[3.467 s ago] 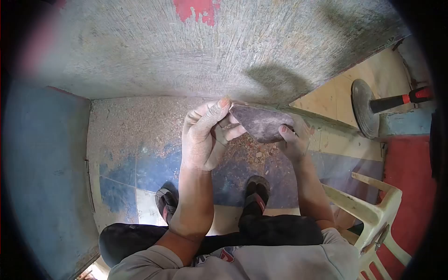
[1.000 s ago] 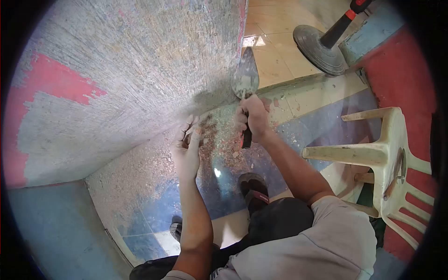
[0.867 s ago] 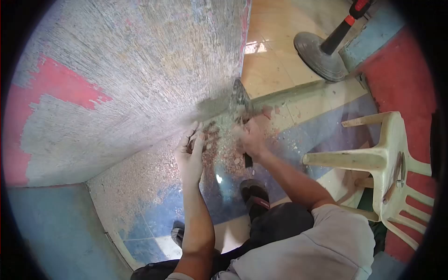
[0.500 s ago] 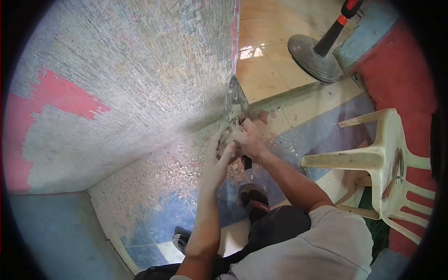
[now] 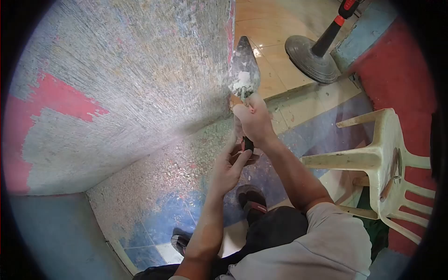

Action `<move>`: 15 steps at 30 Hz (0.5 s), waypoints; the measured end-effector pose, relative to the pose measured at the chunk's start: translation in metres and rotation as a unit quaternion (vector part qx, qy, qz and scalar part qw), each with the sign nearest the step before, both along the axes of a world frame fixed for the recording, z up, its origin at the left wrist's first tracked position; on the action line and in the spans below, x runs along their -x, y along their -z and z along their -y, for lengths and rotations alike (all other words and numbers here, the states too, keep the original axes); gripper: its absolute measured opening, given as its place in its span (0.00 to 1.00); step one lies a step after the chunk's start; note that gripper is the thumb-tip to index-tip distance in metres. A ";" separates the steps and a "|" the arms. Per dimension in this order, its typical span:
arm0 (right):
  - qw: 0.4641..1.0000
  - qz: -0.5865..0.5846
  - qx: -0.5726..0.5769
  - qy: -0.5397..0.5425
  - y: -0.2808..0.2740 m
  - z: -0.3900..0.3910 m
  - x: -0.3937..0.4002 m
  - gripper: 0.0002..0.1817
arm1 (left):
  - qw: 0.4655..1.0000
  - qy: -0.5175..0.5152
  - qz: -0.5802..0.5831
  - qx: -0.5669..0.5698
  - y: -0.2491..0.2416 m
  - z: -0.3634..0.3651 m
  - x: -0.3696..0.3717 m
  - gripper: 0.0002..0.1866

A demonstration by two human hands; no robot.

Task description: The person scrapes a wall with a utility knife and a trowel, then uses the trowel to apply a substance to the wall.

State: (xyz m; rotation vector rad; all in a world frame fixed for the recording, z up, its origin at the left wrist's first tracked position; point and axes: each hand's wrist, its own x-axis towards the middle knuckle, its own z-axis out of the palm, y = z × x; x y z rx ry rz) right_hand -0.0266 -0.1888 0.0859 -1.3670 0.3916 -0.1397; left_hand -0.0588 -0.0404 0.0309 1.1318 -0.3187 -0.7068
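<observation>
In the head view, a pointed trowel point(image 5: 244, 70) is held up beside the wall's edge, its grey metal blade smeared with pale dust or plaster. My right hand point(image 5: 255, 119) is closed round it just below the blade. Below that, my left hand point(image 5: 229, 171) has its thumb and fingers closed about the black and red lower end of the handle point(image 5: 248, 144); part of the grip is hidden by both hands. Close on the left stands the scraped wall point(image 5: 154, 79), grey and scratched, with pink paint patches point(image 5: 70, 95) left on it.
Chips and dust point(image 5: 172, 170) litter the blue and cream tiled floor along the wall's foot. A plastic chair point(image 5: 387, 154) stands to my right. Behind the low step point(image 5: 298, 93) is a round black stand base point(image 5: 312, 60). My feet are just below my hands.
The trowel has risen and its blade now points up past the wall's edge. My right hand moved up with it; my left hand slid lower and rightward to the handle's end.
</observation>
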 end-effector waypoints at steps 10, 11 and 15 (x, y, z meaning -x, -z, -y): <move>0.997 -0.007 0.079 0.008 0.020 -0.006 0.009 0.19 | 0.996 -0.062 0.054 -0.033 0.016 0.021 0.021 0.12; 0.995 0.009 0.100 0.009 0.020 -0.007 0.010 0.16 | 0.996 -0.067 0.057 -0.026 0.016 0.024 0.023 0.11; 0.987 0.063 0.147 0.022 0.012 -0.008 0.004 0.08 | 0.991 -0.091 0.095 -0.029 0.025 0.029 0.023 0.11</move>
